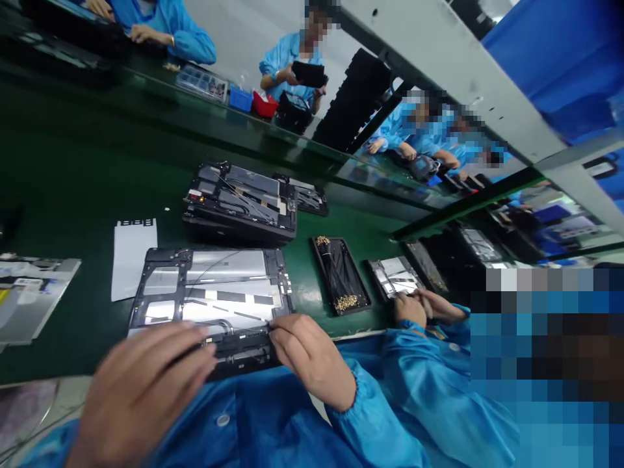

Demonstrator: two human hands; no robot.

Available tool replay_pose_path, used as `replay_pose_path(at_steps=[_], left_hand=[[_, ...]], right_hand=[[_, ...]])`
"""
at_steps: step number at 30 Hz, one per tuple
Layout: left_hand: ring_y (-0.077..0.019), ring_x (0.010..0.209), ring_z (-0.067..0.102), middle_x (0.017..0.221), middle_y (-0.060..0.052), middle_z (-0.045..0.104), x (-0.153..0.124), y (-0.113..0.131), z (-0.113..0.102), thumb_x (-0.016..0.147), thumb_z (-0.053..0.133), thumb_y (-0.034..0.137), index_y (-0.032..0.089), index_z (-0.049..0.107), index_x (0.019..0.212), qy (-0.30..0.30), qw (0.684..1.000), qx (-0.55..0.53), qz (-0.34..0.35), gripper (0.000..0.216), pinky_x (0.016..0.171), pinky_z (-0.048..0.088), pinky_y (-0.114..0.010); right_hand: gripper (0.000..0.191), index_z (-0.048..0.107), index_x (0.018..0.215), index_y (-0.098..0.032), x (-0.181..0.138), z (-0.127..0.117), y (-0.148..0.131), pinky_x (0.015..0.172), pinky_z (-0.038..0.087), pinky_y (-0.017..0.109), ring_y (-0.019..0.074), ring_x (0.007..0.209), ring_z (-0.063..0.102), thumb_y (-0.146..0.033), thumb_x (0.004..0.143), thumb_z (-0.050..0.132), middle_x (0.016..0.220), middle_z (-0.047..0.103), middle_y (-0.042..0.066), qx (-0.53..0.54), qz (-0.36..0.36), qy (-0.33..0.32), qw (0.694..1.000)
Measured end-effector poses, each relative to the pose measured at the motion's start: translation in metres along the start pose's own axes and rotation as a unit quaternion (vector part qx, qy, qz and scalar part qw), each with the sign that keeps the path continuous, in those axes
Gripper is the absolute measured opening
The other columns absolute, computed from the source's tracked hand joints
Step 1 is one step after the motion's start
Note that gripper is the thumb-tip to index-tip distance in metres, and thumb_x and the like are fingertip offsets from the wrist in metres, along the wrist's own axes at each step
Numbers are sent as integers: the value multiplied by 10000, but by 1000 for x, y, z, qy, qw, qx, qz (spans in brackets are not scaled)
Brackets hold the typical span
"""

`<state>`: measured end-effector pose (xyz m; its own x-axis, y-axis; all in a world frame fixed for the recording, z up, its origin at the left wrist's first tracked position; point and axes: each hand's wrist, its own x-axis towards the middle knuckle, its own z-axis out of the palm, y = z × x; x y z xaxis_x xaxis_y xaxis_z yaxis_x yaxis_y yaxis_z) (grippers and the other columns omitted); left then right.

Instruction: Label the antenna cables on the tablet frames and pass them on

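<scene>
Left hand point(146, 383) is spreading loosely over the device's point(227, 265) near-left part, contact unclear; right hand point(312, 354) is bunching fingertips at its near-right edge, grip unclear. Device is lying opened on tabletop point(305, 276), showing silver plates, black frame. Tray point(359, 278) is holding cables point(335, 270) rightward.

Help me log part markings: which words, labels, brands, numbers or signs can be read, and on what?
No text can be read.
White label on the silver panel at far left: too blurred.
Red-and-white label on the stacked frames: too small.
Faint mark on the open device: too small.
</scene>
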<state>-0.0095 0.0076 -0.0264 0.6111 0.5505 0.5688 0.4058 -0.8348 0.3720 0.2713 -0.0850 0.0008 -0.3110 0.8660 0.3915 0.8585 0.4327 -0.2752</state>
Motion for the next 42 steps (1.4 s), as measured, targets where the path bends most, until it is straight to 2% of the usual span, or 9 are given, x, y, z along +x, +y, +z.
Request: replay_pose_path(at_steps=[2, 5, 10, 15, 19, 42], left_hand=[[-235, 1206, 617, 1215, -24, 707, 11, 28, 18, 959, 561, 148, 270, 666, 1213, -21, 999, -20, 43, 301, 1059, 474, -430], [-234, 1172, 625, 1191, -70, 712, 25, 43, 36, 989, 490, 109, 189, 680, 1133, -25, 996, -37, 80, 252, 1040, 469, -419], [-225, 1035, 656, 1076, -71, 735, 33, 39, 44, 992, 514, 127, 165, 692, 1033, -37, 996, -34, 73, 186, 948, 489, -387], [-246, 1043, 652, 1106, -85, 728, 33, 39, 47, 969, 561, 124, 163, 692, 1060, -45, 996, -25, 75, 164, 936, 485, -404], [-258, 1036, 643, 1129, -95, 715, 35, 40, 49, 979, 524, 111, 166, 699, 1090, -41, 995, 5, 96, 214, 913, 475, -407], [-233, 984, 660, 1078, -66, 728, 36, 39, 50, 975, 542, 129, 186, 702, 1003, -23, 996, 2, 91, 171, 886, 489, -387]], right_hand=[[187, 622, 1125, -127, -1, 2, 3, 838, 569, 379, 232, 974, 634, -103, 994, 491, 1079, 699, 143, -13, -5, -13, 1000], [202, 634, 1119, -110, 0, 3, 4, 830, 556, 379, 230, 956, 622, -104, 1000, 471, 1070, 705, 139, -14, -22, -17, 1000], [227, 647, 1115, -135, 1, 1, 4, 818, 540, 359, 219, 929, 611, -132, 1022, 440, 1063, 709, 108, -19, -26, -14, 999], [222, 653, 1106, -108, 0, 2, 5, 828, 528, 360, 221, 941, 593, -133, 1025, 448, 1077, 708, 121, -13, -26, -17, 999], [240, 658, 1104, -108, 0, 3, 6, 816, 522, 354, 215, 929, 590, -142, 1033, 431, 1073, 707, 122, -17, -27, -18, 999], [176, 639, 1110, -78, -4, 8, 9, 849, 533, 381, 228, 962, 583, -99, 1001, 503, 1081, 701, 127, 26, -27, -2, 999]])
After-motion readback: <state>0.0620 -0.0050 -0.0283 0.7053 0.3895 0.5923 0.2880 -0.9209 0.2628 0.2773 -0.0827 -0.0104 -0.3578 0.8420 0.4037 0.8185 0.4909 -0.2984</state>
